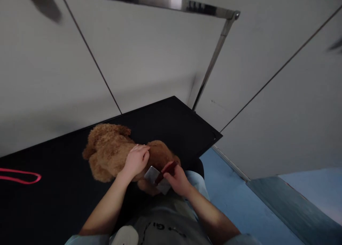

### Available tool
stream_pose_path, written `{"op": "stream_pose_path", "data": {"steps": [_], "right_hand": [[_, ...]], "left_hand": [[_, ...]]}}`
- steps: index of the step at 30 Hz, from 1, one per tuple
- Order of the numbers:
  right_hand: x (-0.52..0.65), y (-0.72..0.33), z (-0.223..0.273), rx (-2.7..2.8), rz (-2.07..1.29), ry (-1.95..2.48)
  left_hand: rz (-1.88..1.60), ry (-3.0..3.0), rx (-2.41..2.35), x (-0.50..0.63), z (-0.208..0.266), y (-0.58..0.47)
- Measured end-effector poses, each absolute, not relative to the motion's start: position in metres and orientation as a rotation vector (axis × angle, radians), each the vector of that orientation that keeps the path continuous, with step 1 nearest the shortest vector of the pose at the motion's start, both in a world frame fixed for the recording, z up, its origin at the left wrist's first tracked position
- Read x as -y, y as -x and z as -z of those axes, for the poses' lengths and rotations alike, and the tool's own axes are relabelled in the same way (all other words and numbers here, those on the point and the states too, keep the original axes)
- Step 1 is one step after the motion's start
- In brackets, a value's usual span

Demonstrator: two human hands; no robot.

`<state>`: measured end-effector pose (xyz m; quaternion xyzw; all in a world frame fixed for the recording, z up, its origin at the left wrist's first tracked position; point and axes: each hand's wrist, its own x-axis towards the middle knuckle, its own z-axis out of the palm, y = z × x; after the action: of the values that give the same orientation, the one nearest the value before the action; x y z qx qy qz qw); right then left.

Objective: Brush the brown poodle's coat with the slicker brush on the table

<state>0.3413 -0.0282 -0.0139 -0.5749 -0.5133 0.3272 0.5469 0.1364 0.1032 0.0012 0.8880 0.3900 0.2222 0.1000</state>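
A curly-coated brown dog (107,152) is on the black table, its head end toward the back left and its rump toward the right. My left hand (137,160) lies on the dog's back with its fingers stretched over the fur. In my right hand (175,177) is a slicker brush (153,175) with a dark red handle and a flat, pale metal head. The brush head is at the dog's rear flank, close to the hind leg. Its bristle side is turned out of sight, so I cannot tell whether it touches the fur.
The black table (176,123) stands against pale wall panels. A metal arm (213,59) rises from the table's far corner, its bar crossing overhead. A red loop strap (21,175) hangs or lies at the left. Blue floor (227,191) shows to the right.
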Motion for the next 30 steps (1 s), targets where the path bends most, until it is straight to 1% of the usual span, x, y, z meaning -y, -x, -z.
{"op": "stream_pose_path", "data": {"steps": [1, 2, 4, 5, 6, 9, 10, 11, 12, 14, 15, 18, 19, 22, 23, 26, 27, 30], "right_hand": [[0.027, -0.344, 0.015, 1.192, -0.793, 1.373], [0.025, -0.348, 0.015, 1.112, -0.737, 1.419], [0.022, -0.355, 0.015, 0.915, -0.519, 1.514], [0.020, -0.357, 0.015, 0.893, -0.462, 1.521], [0.018, -0.356, 0.015, 0.948, -0.485, 1.493], [0.008, -0.350, 0.016, 1.217, -0.841, 1.317], [0.003, -0.349, 0.016, 1.202, -0.888, 1.323], [-0.003, -0.350, 0.016, 1.122, -0.847, 1.374], [-0.008, -0.353, 0.016, 1.008, -0.735, 1.441], [-0.019, -0.357, 0.014, 0.868, -0.534, 1.498], [-0.023, -0.358, 0.012, 0.900, -0.541, 1.476], [-0.038, -0.353, 0.007, 1.099, -0.853, 1.367], [-0.044, -0.350, 0.005, 1.086, -0.883, 1.376], [-0.067, -0.340, -0.004, 0.971, -0.739, 1.414], [-0.074, -0.336, -0.007, 1.019, -0.762, 1.391], [-0.094, -0.324, -0.017, 1.284, -1.019, 1.323], [-0.099, -0.321, -0.020, 1.301, -1.011, 1.355], [-0.110, -0.314, -0.028, 1.264, -0.768, 1.441]], "left_hand": [[-0.580, -2.661, -1.193, -0.107, 0.001, -0.137], [-0.516, -2.686, -1.224, -0.111, 0.003, -0.137], [-0.452, -2.697, -1.232, -0.116, 0.003, -0.135], [-0.447, -2.694, -1.211, -0.117, 0.003, -0.135], [-0.437, -2.694, -1.177, -0.118, 0.001, -0.135], [-0.370, -2.717, -1.106, -0.114, -0.005, -0.136], [-0.353, -2.728, -1.107, -0.111, -0.007, -0.135], [-0.347, -2.735, -1.112, -0.108, -0.008, -0.134], [-0.358, -2.736, -1.110, -0.104, -0.008, -0.131], [-0.441, -2.724, -1.062, -0.094, -0.006, -0.121], [-0.511, -2.716, -1.029, -0.088, -0.002, -0.116], [-0.835, -2.686, -1.045, -0.064, 0.016, -0.101], [-0.951, -2.666, -1.083, -0.056, 0.023, -0.098], [-1.181, -2.591, -1.155, -0.036, 0.046, -0.096], [-1.230, -2.565, -1.161, -0.031, 0.053, -0.098], [-1.339, -2.487, -1.171, -0.023, 0.069, -0.102], [-1.366, -2.460, -1.177, -0.021, 0.073, -0.104], [-1.392, -2.396, -1.204, -0.016, 0.081, -0.104]]}}
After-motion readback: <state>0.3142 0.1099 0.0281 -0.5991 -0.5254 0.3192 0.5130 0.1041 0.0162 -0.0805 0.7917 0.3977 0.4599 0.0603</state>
